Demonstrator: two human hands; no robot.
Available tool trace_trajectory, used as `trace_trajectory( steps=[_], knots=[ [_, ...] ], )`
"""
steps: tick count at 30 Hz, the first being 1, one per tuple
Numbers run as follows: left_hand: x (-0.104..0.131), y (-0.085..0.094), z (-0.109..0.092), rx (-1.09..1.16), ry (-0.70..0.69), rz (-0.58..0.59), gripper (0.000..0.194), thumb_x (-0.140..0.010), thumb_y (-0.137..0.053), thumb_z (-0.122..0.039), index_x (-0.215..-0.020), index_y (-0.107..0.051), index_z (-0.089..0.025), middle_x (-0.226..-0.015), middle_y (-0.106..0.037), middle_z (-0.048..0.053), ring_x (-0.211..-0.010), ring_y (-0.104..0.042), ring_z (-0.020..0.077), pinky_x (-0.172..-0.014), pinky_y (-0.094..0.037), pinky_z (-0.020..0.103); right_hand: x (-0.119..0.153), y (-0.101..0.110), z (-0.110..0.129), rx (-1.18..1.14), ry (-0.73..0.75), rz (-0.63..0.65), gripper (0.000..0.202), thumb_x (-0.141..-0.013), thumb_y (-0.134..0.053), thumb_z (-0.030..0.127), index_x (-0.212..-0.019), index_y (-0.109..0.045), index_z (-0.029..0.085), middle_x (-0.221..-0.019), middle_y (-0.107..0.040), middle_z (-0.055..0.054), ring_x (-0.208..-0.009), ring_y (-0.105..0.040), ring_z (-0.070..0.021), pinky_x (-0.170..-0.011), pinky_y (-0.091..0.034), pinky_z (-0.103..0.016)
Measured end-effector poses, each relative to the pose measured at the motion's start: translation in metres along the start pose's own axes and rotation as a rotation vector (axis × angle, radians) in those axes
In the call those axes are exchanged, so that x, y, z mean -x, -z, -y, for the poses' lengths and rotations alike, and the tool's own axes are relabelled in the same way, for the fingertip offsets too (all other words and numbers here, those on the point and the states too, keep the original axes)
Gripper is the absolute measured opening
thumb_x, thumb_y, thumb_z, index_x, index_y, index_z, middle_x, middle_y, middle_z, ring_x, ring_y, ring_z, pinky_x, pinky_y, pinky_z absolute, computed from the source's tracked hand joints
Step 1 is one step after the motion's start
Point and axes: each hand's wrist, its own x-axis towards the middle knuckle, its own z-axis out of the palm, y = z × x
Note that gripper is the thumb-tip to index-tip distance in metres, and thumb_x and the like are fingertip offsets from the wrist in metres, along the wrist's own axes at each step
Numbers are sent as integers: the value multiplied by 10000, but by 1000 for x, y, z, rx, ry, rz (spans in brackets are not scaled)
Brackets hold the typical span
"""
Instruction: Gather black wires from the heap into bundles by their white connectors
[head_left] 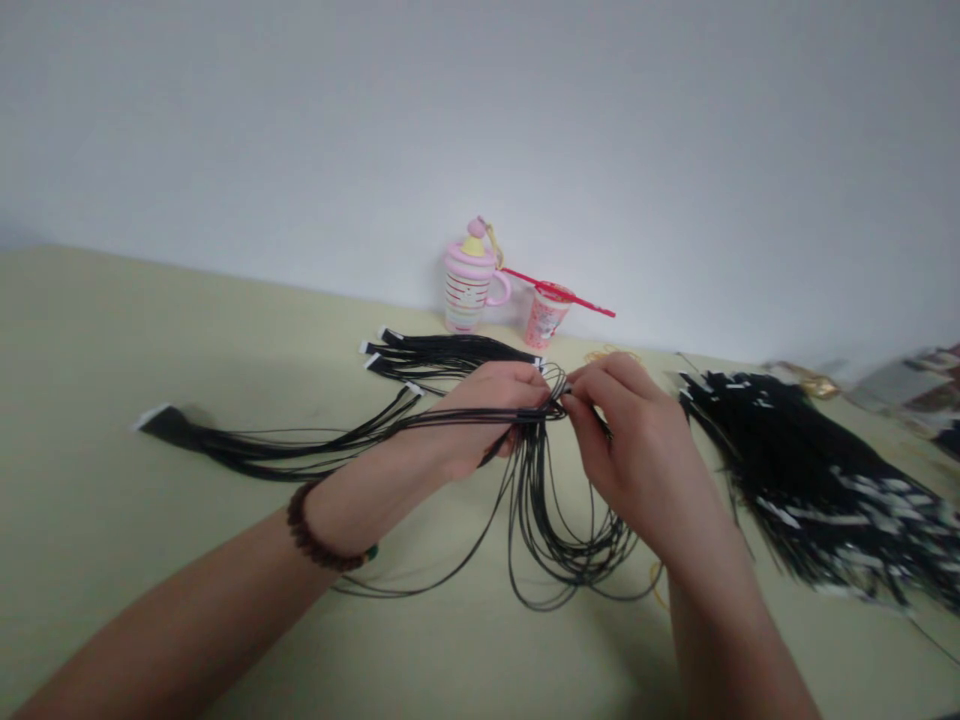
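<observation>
A bundle of thin black cables (pixel 536 510) is gathered between my two hands in the middle of the head view, its lower part hanging in loops to the table. My left hand (pixel 487 420) is closed around the bundle, with cables also lying across the back of the wrist. The fingers of my right hand (pixel 626 430) are pinched together at the bundle's upper right, touching its strands; the fingertips partly hide what they grip. Cable ends with a white connector (pixel 154 417) stretch out over the table to the left.
Behind my hands lies another black cable bundle (pixel 450 350) with white ends. A large pile of black cables (pixel 817 470) covers the right side. Against the wall stand a pink striped mug (pixel 465 290) and a small pink cup (pixel 546 320) with a red stick (pixel 585 302) across it.
</observation>
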Motion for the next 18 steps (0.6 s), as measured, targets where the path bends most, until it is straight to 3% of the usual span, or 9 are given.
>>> trace_trajectory(
  steps=[7,13,15,18],
  knots=[
    [-2,0,-2,134,18,-46,97,-683,-524,-173,-608,-467,-149,-507,-347,-53,-388,-315,30,-355,-235,158,-4,-5,-12,-85,32,-82,114,-830,-484,142,-726,-526,162,-785,-575,-61,-755,-556,-159,-711,-440,-293],
    [-15,7,10,345,-7,-73,105,-678,-546,-173,-614,-464,-151,-534,-409,-42,-422,-368,38,-384,-280,157,1,6,-2,-85,69,-354,44,-780,-560,138,-760,-571,176,-794,-593,-55,-783,-563,-159,-724,-453,-292],
    [-22,12,15,379,-52,-71,122,-673,-562,-187,-616,-458,-159,-543,-424,-41,-440,-392,49,-405,-309,171,4,8,7,-160,97,-292,60,-776,-561,124,-753,-577,178,-760,-582,-38,-740,-554,-141,-695,-455,-271],
    [-29,17,19,438,-108,-9,127,-666,-575,-174,-618,-460,-155,-559,-451,-34,-483,-436,67,-456,-362,195,7,3,15,-298,221,-46,74,-772,-565,117,-805,-592,177,-810,-594,-25,-770,-558,-127,-705,-458,-248]
  ],
)
